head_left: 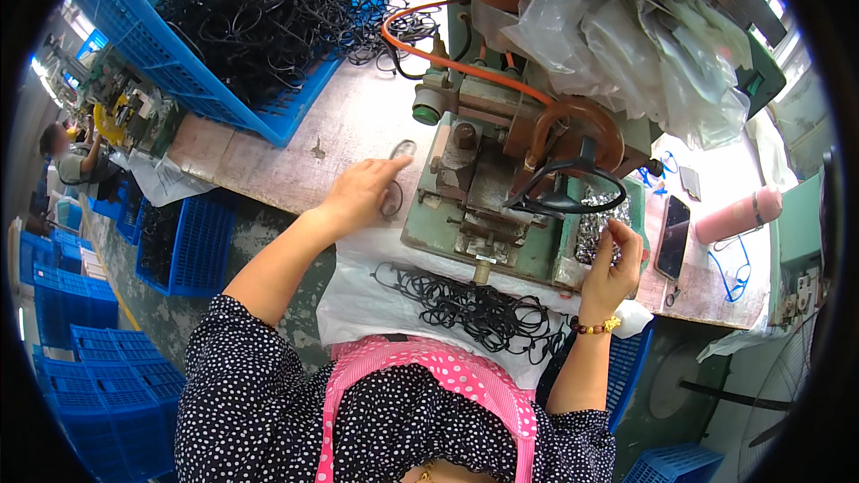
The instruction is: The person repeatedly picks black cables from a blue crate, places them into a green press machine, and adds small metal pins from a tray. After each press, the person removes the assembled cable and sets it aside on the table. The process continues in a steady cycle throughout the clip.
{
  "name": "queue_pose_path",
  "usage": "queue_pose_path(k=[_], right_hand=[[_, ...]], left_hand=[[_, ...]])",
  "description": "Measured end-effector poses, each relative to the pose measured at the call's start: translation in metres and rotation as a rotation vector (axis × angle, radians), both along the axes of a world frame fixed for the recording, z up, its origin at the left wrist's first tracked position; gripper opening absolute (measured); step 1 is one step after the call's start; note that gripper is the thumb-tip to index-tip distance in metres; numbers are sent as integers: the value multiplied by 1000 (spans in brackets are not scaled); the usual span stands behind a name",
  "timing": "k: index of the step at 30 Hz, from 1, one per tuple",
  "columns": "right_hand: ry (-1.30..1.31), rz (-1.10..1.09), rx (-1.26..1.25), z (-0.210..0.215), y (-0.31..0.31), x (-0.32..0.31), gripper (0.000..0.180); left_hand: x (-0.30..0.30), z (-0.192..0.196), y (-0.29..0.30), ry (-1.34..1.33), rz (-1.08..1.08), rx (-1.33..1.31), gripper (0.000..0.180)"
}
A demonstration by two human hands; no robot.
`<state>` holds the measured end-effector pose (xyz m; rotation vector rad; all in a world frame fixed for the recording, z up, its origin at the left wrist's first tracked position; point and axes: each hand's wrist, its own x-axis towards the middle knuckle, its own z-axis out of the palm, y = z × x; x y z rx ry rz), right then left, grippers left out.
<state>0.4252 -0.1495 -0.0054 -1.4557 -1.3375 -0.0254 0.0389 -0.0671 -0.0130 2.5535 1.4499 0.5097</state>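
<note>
My left hand (pixel 360 193) reaches over the worktable with its fingers stretched out. Beside and partly under it lies a dark, thin double-looped piece (pixel 391 200) like an eyeglass frame, slightly blurred. My right hand (pixel 614 266) has thumb and fingertips pinched together at the edge of a tray of small shiny metal parts (pixel 591 231); what lies between the fingertips is too small to make out. Between the hands stands a green bench press (pixel 483 183) with a metal fixture. On a white cloth over my lap rests a tangle of black looped frames (pixel 479 306).
A blue crate (pixel 228 107) heaped with black frames (pixel 268 13) stands at the far left. Plastic bags (pixel 635 49) hang at the upper right. A phone (pixel 673 238) and pink bottle (pixel 739 215) lie on the right. Another person (pixel 76 161) is in the left background.
</note>
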Motion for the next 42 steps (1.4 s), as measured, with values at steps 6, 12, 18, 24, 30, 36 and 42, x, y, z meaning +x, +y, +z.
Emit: queue_pose_path(k=[6,12,18,24,30,36,42], right_hand=[[-78,6,8,3,0,3,12],[55,36,-31,0,0,3,13],[53,51,-46,-6,-2,6,9],[17,85,21,2,-2,5,10],[88,115,12,17,-5,2,12],[447,343,48,57,-2,-38,17],[648,591,-21,86,9,-86,35]], left_hand=[[-29,3,-2,84,115,9,57],[-28,2,-7,-55,271,136,39],[-26,-8,5,-204,552,-285,31],[-14,1,8,-908,479,-589,13],[17,70,-23,-1239,308,-395,15],[64,132,-58,-1359,20,-255,23],[97,157,-49,-1378,-126,33,23]])
